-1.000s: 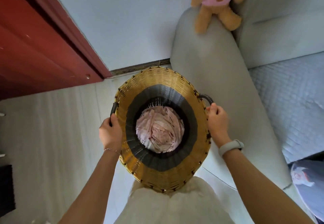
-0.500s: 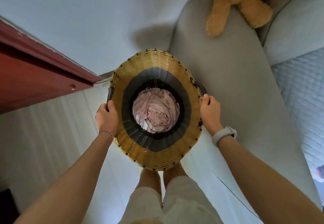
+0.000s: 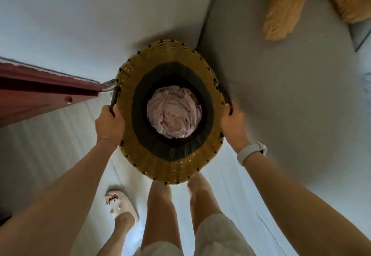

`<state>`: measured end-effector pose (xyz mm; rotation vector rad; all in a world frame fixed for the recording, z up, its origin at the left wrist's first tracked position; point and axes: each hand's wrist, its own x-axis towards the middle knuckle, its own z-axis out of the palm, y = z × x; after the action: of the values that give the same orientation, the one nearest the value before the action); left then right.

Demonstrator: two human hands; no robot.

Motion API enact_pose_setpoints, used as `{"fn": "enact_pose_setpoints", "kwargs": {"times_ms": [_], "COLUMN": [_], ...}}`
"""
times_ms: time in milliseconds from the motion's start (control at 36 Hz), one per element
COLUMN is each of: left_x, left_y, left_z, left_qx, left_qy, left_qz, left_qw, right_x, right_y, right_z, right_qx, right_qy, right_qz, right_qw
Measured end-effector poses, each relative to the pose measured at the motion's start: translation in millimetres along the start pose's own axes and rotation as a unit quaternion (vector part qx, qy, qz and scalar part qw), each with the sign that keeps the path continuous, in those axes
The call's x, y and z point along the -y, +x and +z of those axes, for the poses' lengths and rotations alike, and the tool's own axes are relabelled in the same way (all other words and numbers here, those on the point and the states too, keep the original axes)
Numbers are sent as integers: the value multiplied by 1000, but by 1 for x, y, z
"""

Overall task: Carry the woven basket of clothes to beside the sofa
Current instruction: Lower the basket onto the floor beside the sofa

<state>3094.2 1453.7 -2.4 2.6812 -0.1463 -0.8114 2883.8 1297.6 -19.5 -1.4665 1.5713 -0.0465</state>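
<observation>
Near: bare legs and one slipper (image 3: 122,205) on the pale floor (image 3: 50,145). Left hand (image 3: 109,124) and right hand (image 3: 233,124) each wrapped tight round a dark side handle of the woven basket (image 3: 170,167) — basket between the hands, upright, mouth up, pink clothes (image 3: 174,113) at its bottom. Neither hand nearer. Right rim just beside the grey sofa arm (image 3: 281,95); far rim near the wall (image 3: 100,25); red door (image 3: 30,95) to the left. Judgement: open floor lies straight below — lower it. Plush toy (image 3: 285,11) farthest, on the sofa.
</observation>
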Motion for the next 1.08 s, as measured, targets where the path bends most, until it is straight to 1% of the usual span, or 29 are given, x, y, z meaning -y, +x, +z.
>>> {"fn": "enact_pose_setpoints", "kwargs": {"times_ms": [111, 194, 333, 417, 472, 528, 583, 667, 750, 861, 972, 1028, 1083], "left_x": [-2, -2, 3, 12, 15, 14, 7, -11, -35, -67, -83, -88, -91], "left_y": [18, 25, 31, 27, 26, 31, 44, 66, 84, 108, 133, 143, 150], "left_z": [3, 2, -6, -11, -12, -11, -7, 3, 15, 30, 48, 55, 61], "left_qx": [-5, 1, 22, 45, 50, 48, 38, 42, 58, 62, 81, 86, 91], "left_qy": [44, 71, 108, 143, 163, 204, 242, 245, 240, 241, 279, 295, 306], "left_qz": [34, 34, 13, -13, -16, -1, 33, 115, 181, 255, 306, 331, 339], "left_qw": [998, 997, 994, 989, 985, 978, 969, 962, 952, 934, 907, 892, 885], "right_x": [8, 17, 39, 52, 56, 56, 51, 37, 16, -18, -39, -44, -46], "right_y": [6, 5, 4, 8, 14, 21, 28, 26, 13, -6, -10, -6, 0], "right_z": [8, 12, 22, 25, 25, 22, 19, 17, 23, 40, 53, 55, 55], "right_qx": [-18, -14, -3, -14, -27, -43, -67, -92, -92, -68, -49, -56, -68], "right_qy": [-26, -45, -79, -124, -154, -179, -190, -167, -139, -114, -95, -101, -124], "right_qz": [-32, -54, -79, -94, -116, -135, -140, -100, -19, 94, 171, 184, 162], "right_qw": [999, 997, 994, 988, 981, 974, 969, 977, 986, 987, 980, 976, 977]}}
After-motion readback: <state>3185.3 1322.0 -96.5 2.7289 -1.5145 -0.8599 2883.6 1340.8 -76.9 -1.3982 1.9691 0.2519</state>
